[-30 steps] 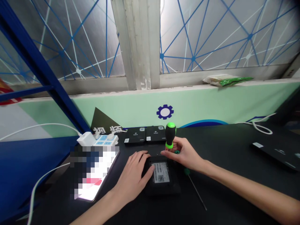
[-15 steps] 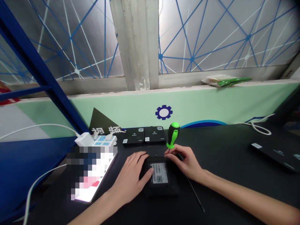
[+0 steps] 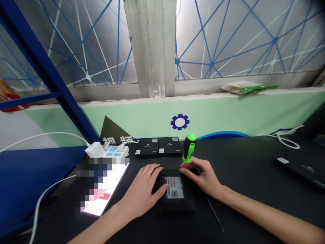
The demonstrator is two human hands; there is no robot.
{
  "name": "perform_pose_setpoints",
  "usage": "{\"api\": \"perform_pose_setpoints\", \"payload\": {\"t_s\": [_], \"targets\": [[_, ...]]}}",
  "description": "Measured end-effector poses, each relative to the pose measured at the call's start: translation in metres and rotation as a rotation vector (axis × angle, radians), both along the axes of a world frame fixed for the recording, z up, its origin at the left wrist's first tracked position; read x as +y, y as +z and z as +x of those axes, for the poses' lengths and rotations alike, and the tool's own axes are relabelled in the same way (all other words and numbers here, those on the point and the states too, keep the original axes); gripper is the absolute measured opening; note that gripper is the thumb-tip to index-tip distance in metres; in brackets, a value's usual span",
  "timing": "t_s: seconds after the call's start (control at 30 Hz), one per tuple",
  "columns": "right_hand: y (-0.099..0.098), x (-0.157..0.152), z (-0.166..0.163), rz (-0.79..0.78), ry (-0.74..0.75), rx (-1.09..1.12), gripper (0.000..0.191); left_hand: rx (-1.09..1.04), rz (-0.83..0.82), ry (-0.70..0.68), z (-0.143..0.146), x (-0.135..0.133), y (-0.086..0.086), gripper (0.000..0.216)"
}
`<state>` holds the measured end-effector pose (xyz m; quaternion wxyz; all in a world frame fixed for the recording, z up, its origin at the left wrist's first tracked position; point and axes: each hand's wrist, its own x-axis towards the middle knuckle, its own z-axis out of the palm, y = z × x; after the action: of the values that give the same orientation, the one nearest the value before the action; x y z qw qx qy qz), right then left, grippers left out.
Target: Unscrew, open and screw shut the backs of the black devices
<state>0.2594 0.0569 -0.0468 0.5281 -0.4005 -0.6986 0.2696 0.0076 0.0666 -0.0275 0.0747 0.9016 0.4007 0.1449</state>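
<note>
The left hand [image 3: 146,183] lies open across the left side of a black set-top-style box [image 3: 188,201], thumb on its white label [image 3: 175,188], fingers at the far left corner, apparently to stop it sliding. The right hand [image 3: 201,174] has its fingertips closed around the shaft of a green-and-black screwdriver [image 3: 189,149], presumably to hold it near upright over the box's far right corner; I can't see the tip behind those fingers. The box lies label up in the middle of the near table, which gives access to that face. Another thin metal shaft [image 3: 214,211] rests to the right, its upper end hidden by the hand.

The tabletop [image 3: 243,156] is matte black. Two similar boxes sit side by side at the far edge, another at far right. At left are a lit phone [image 3: 104,198] and a white power strip [image 3: 115,152]. Beyond rises a pale green wall [image 3: 142,115] beneath patterned windows [image 3: 228,37].
</note>
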Motion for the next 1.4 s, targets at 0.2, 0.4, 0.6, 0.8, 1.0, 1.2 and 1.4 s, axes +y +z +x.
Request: {"api": "perform_pose_setpoints", "payload": {"t_s": [0.2, 0.4, 0.6, 0.8, 1.0, 1.2, 1.4], "targets": [[0.002, -0.002, 0.003, -0.023, 0.001, 0.006, 0.016, 0.015, -0.045, 0.017, 0.002, -0.001, 0.003, 0.047], [0.007, -0.006, 0.004, 0.031, 0.060, -0.058, 0.017, 0.016, -0.048, 0.015, 0.001, -0.001, 0.002, 0.048], [0.003, -0.001, 0.001, 0.041, -0.012, -0.025, 0.013, 0.002, -0.032, 0.011, 0.001, -0.001, 0.003, 0.047], [0.001, 0.000, 0.000, -0.042, -0.029, 0.036, 0.021, 0.004, -0.043, 0.019, 0.001, -0.002, 0.004, 0.048], [0.004, -0.003, 0.002, -0.027, 0.014, -0.030, 0.016, -0.009, -0.018, 0.002, 0.000, 0.000, 0.001, 0.047], [0.009, -0.005, 0.004, 0.038, 0.059, -0.077, 0.019, -0.007, -0.019, 0.006, 0.001, 0.000, 0.001, 0.047], [0.003, -0.002, 0.002, 0.074, 0.005, -0.120, 0.016, -0.013, -0.011, 0.008, 0.001, 0.000, 0.002, 0.047]]}}
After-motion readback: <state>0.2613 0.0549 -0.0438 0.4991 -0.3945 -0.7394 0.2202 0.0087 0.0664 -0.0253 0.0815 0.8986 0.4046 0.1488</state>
